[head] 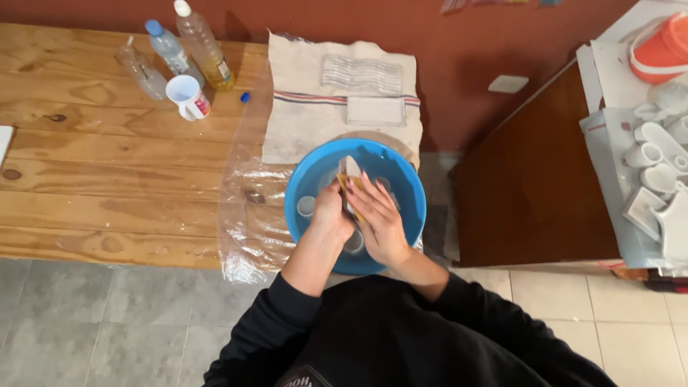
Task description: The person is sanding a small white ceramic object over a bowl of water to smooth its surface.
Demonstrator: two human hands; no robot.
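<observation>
A blue round basin [313, 172] with water stands at the near edge of the wooden table [107, 179]. Over it, my left hand [331, 215] grips a flat white ceramic piece [350, 168] held upright. My right hand [380, 218] presses a yellowish sponge [348, 192] against that piece. Small white pieces [306, 206] lie in the water under my hands. Both hands touch each other above the basin's middle.
A clear plastic sheet [247, 215] and a pale cloth [308, 107] with two clear moulds lie under and behind the basin. Bottles [204, 46] and a white mug [188, 97] stand at the far left. At right, a shelf [645, 172] holds several white ceramic pieces and an orange bucket [663, 46].
</observation>
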